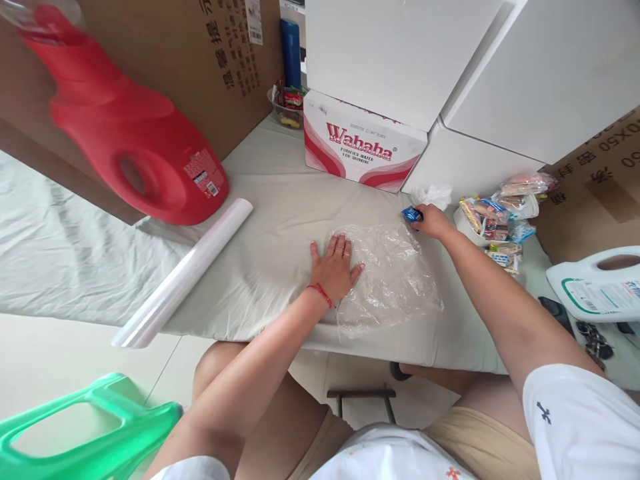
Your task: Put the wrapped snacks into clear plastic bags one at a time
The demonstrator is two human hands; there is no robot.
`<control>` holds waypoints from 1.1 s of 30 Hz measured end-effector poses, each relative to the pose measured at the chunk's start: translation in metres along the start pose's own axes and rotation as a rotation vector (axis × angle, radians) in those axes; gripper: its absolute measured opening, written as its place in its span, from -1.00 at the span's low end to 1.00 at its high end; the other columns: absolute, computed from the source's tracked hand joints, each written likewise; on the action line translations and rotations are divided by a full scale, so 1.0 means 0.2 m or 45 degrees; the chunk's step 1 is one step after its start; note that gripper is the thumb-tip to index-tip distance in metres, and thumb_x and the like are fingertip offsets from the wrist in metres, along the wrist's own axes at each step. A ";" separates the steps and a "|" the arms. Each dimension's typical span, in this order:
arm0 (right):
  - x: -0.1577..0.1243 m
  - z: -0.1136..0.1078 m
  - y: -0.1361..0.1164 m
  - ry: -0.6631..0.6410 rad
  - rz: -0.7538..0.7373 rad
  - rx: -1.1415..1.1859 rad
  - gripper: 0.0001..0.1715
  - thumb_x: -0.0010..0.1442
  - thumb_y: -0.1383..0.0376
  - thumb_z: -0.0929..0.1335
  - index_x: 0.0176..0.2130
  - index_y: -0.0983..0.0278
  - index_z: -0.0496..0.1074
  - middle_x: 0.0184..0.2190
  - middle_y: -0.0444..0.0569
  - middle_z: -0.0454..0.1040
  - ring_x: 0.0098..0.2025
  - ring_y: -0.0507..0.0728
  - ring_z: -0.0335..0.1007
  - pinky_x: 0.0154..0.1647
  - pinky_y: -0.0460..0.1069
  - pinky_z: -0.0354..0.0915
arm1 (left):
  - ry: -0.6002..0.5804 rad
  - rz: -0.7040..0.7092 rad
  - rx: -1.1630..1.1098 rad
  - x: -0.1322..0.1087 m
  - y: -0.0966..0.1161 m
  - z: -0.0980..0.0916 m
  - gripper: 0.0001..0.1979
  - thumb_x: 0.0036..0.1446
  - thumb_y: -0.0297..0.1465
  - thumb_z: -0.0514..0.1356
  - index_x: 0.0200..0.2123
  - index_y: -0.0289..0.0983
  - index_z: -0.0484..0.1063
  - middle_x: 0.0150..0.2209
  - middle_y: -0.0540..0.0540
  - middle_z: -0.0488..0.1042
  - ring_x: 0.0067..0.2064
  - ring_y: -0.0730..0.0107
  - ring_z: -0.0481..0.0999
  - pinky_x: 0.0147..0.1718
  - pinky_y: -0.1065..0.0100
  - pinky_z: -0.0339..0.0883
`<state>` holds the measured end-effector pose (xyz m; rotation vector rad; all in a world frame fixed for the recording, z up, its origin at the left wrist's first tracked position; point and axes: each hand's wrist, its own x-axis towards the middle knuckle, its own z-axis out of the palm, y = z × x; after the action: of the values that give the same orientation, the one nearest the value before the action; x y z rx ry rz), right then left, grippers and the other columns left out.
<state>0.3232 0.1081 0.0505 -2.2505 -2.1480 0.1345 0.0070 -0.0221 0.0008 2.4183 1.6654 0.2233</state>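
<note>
My left hand [334, 268] lies flat with its fingers spread, at the left edge of a crinkled sheet of clear plastic film [395, 280] on the cloth-covered surface [280, 200]. A red string circles that wrist. Beyond the film's far right corner, my right hand [433, 221] is closed on a small blue packet [412, 214]; its print is too small to read. Right behind this hand sits a crumpled white plastic bag [433, 195]. A white tub [469, 230] heaped with wrapped snacks [495, 217] stands just to its right.
A long roll of plastic film [185, 273] lies at the left, near a big red jug [135, 140]. A Wahaha water carton [363, 143] stands at the back against white cabinets [390, 53]. A white detergent bottle [600, 287] is at far right, a green plastic object [95, 427] at lower left.
</note>
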 end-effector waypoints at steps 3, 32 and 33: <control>-0.14 -0.05 0.05 0.221 0.033 0.336 -0.39 0.06 0.23 0.47 0.11 0.30 0.52 -0.09 0.11 0.50 -0.23 0.19 0.41 -0.14 0.09 0.37 | 0.012 0.003 -0.003 0.00 0.00 0.00 -0.30 0.45 -0.04 -0.23 0.48 -0.28 0.07 0.52 -0.27 -0.04 0.53 -0.05 -0.10 0.39 -0.40 -0.29; -0.59 0.15 -0.41 -0.326 -0.783 0.624 -0.38 0.22 0.15 0.45 0.24 0.14 0.44 0.13 0.11 0.39 0.08 0.30 0.43 0.14 0.22 0.37 | 0.028 -0.024 -0.017 0.00 -0.04 -0.01 -0.39 0.47 -0.17 -0.23 0.47 -0.19 0.11 0.52 -0.17 -0.01 0.53 0.00 -0.06 0.40 -0.40 -0.30; -0.59 0.13 -0.41 -0.340 -0.784 0.624 -0.38 0.21 0.12 0.45 0.24 0.14 0.44 0.14 0.11 0.38 0.08 0.30 0.43 0.13 0.21 0.37 | 0.025 -0.028 -0.024 0.00 -0.04 -0.01 -0.39 0.47 -0.16 -0.23 0.46 -0.18 0.12 0.52 -0.17 0.00 0.53 0.00 -0.06 0.40 -0.38 -0.30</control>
<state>0.2340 -0.0073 0.0362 -1.3116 -2.4680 0.8633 -0.0007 -0.0190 0.0011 2.3908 1.6896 0.2586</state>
